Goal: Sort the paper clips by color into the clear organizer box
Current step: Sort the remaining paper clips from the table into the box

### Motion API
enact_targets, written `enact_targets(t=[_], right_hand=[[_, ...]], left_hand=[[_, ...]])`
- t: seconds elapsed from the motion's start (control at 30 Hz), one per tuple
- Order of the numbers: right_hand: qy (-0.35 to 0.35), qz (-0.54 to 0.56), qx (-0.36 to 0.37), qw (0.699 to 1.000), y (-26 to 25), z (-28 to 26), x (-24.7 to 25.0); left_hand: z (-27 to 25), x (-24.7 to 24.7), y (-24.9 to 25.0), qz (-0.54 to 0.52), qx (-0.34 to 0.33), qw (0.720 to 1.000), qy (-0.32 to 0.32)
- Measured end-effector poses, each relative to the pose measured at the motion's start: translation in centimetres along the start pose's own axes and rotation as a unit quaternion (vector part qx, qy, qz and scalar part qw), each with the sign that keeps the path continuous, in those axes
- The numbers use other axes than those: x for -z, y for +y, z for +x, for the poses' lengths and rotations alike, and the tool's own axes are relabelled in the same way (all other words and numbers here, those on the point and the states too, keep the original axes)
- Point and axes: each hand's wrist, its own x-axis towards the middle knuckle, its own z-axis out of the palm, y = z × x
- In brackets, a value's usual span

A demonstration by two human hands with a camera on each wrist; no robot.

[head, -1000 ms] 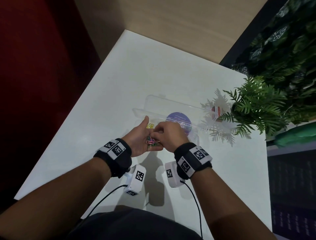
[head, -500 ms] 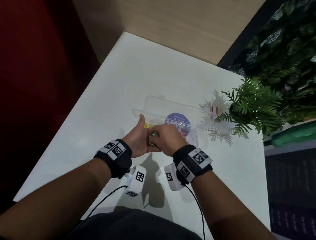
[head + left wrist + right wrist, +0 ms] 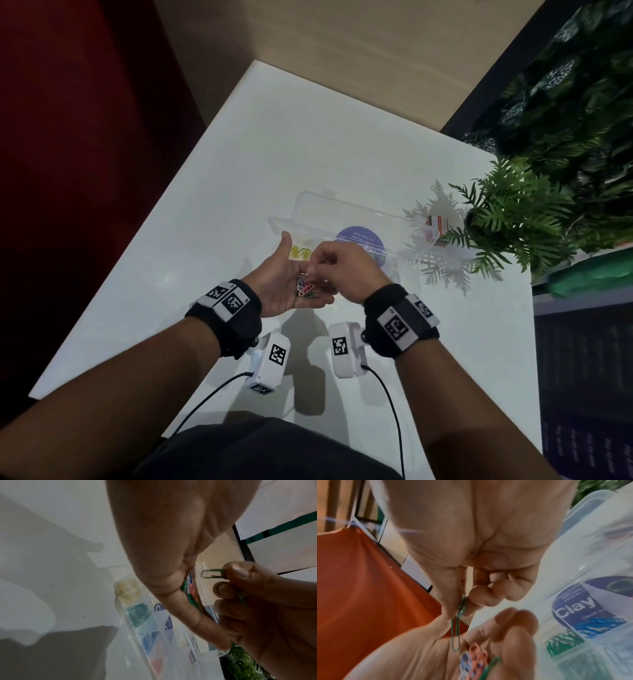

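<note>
My left hand (image 3: 291, 274) lies palm up just in front of the clear organizer box (image 3: 342, 216), cupping a small pile of mixed paper clips (image 3: 305, 289) in pink, blue and green. Right beside it, my right hand (image 3: 313, 272) pinches a green paper clip (image 3: 212, 573) between thumb and forefinger, just above the pile (image 3: 477, 660). The box stands open. Its compartments hold yellow clips (image 3: 127, 589), green clips (image 3: 139, 614), blue clips (image 3: 148, 641) and reddish clips (image 3: 157, 665).
A potted fern (image 3: 507, 219) stands at the table's right edge, close to the box's right end. A round purple label (image 3: 359, 240) sits on the box. The white table (image 3: 205, 205) drops off at the left and near edges.
Half a second ago both hands were pressed together with the pile hidden. Now the right hand's fingers have pulled up off the left palm with a green clip, and the pile shows again.
</note>
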Motion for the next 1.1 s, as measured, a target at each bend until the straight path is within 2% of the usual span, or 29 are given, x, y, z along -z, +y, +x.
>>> enact_targets(t=[0.13, 0.2, 0.3, 0.4, 0.6, 0.73, 0.8, 0.9, 1.1], right_hand=[[0.038, 0.086, 0.000, 0.996, 0.2, 0.3, 2.0], [0.063, 0.092, -0.012, 0.994, 0.9, 0.9, 2.5], [0.123, 0.056, -0.043, 0.990, 2.1, 2.5, 2.6], [0.152, -0.037, -0.075, 0.985, 2.7, 4.1, 1.8], [0.102, -0.128, -0.113, 0.980, 3.0, 4.9, -0.3], [0.095, -0.120, -0.034, 0.988, 1.3, 3.0, -0.4], [0.047, -0.120, 0.006, 0.992, 0.1, 1.7, -0.9], [-0.001, -0.204, 0.051, 0.978, -0.6, 0.7, -1.8], [0.013, -0.215, 0.045, 0.976, -0.3, 0.3, -2.5]], left_hand=[[0.3, 0.2, 0.3, -0.002, 0.000, 1.000, 0.020], [0.5, 0.4, 0.4, -0.008, -0.005, 0.999, 0.032], [0.4, 1.0, 0.3, -0.030, -0.017, 0.998, 0.054], [0.3, 1.8, 0.1, -0.063, -0.018, 0.995, 0.070], [0.1, 2.2, 0.5, -0.092, -0.023, 0.993, 0.071], [0.3, 2.2, 0.6, -0.092, -0.028, 0.994, 0.060], [0.5, 2.0, 0.4, -0.088, -0.032, 0.994, 0.052], [0.6, 1.5, 0.3, -0.071, -0.036, 0.996, 0.035], [0.2, 0.9, 0.2, -0.034, -0.036, 0.998, 0.027]])
